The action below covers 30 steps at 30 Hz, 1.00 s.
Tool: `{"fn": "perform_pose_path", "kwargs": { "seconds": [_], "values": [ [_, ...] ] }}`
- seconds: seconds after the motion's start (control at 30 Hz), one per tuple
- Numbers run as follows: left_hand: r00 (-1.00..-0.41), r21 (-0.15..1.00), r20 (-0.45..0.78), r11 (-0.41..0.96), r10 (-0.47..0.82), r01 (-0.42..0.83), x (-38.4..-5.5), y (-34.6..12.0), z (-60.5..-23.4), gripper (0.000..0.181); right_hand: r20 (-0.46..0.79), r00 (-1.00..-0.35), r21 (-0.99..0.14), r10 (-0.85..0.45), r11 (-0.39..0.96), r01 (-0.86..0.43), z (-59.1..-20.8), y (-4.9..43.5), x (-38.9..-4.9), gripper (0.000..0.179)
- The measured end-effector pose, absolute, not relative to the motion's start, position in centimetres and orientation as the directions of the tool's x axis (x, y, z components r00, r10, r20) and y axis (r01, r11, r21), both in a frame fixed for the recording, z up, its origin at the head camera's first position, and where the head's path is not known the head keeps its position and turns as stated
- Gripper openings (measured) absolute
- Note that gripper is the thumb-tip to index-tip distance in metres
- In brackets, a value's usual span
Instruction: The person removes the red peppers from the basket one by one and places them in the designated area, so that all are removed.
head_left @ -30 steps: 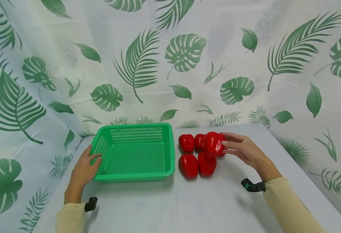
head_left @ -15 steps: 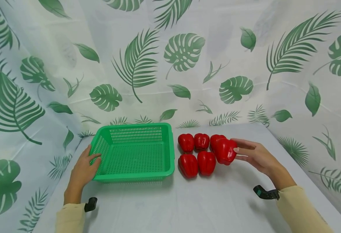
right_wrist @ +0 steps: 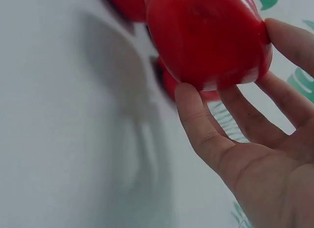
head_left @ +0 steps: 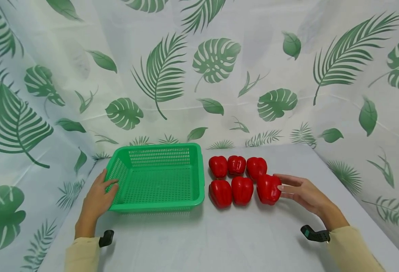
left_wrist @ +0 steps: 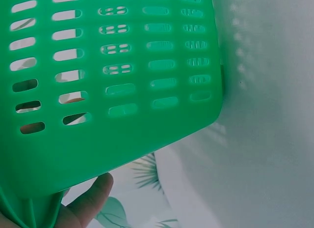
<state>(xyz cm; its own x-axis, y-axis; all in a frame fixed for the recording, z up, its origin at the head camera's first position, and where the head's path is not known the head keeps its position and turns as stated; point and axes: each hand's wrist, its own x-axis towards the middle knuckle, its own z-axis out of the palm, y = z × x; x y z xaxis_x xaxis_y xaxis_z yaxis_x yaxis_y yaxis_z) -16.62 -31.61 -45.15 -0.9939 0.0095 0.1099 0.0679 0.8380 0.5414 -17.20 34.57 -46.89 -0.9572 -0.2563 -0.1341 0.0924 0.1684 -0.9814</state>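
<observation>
My right hand (head_left: pixel 303 192) pinches a glossy red bell pepper (head_left: pixel 269 189) between thumb and fingertips, at the right end of the front row of peppers. In the right wrist view the fingertips press the lower side of this bell pepper (right_wrist: pixel 211 41), and its shadow falls on the white surface beside it. On the other side, my left hand (head_left: pixel 98 196) grips the left rim of a green plastic basket (head_left: pixel 158 207). The left wrist view shows the basket's slotted wall (left_wrist: pixel 122 139) close up, with a finger (left_wrist: pixel 95 198) at its edge.
Beside the basket stand two more front-row bell peppers, one near the rim (head_left: pixel 221 193) and one in the middle (head_left: pixel 242 190). Behind them sit three others (head_left: pixel 236 165) in a row. A leaf-print sheet (head_left: pixel 172 75) hangs behind the white table (head_left: pixel 199 241).
My right hand has moved right and toward me with the bell pepper, from over the other peppers to the front row's right end. My left hand and the basket have stayed put.
</observation>
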Motion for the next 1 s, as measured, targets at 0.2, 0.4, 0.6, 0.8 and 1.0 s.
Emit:
{"fn": "perform_pose_path", "kwargs": {
  "seconds": [0.2, 0.4, 0.6, 0.8, 1.0],
  "values": [
    [-0.994, 0.543, 0.109, 0.838, 0.000, 0.059, -16.4, -31.7, -45.3, 0.049, -0.144, -0.949, -0.976, -0.279, 0.197, 0.090, -47.8, 34.5, -17.2, 0.069],
    [-0.995, 0.546, 0.099, 0.836, 0.007, 0.060, -16.5, -31.9, -45.0, 0.049, -0.176, -0.949, -0.964, -0.261, 0.240, 0.113, -48.2, 33.9, -17.3, 0.073],
    [-0.998, 0.576, 0.065, 0.817, 0.006, 0.042, -16.2, -32.0, -44.6, 0.055, -0.185, -0.949, -0.965, -0.257, 0.231, 0.126, -48.3, 33.4, -17.2, 0.076],
    [-0.998, 0.627, 0.056, 0.779, -0.012, 0.025, -16.1, -32.3, -44.0, 0.063, -0.182, -0.951, -0.967, -0.250, 0.218, 0.128, -48.5, 33.2, -17.2, 0.076],
    [-0.992, 0.620, 0.126, 0.782, -0.018, 0.065, -16.0, -32.8, -43.4, 0.061, -0.188, -0.950, -0.965, -0.249, 0.225, 0.132, -48.7, 33.2, -17.2, 0.076]
  ]
}}
